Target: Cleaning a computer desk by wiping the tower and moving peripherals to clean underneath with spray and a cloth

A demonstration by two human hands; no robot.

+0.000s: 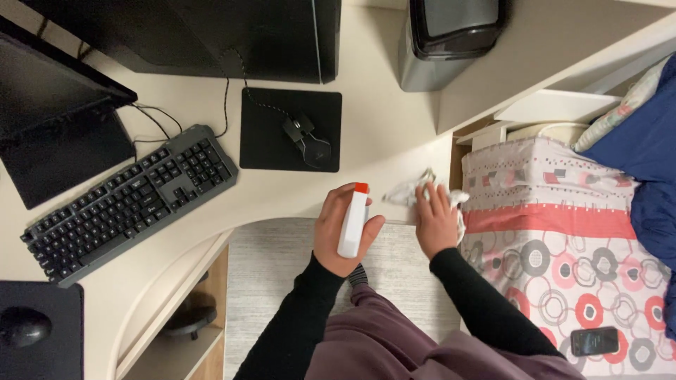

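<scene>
The left hand [341,229] is wrapped around a white spray bottle [353,222] with a red top, held upright just off the near edge of the surface [380,134]. The right hand [434,219] presses flat, fingers spread, on a crumpled white cloth [412,190] lying at the surface's near right corner.

To wipe well here, I'd judge the cloth wants firm, flat pressure and short strokes, because the edge drops away right under the palm and the bed [556,239] stands just to the right. The open room is to the far side and left: bare surface runs up toward the black mouse pad [267,141] and its mouse [308,139]. The keyboard [130,200] lies well apart on the left, and the bin [443,46] stands far off.
</scene>
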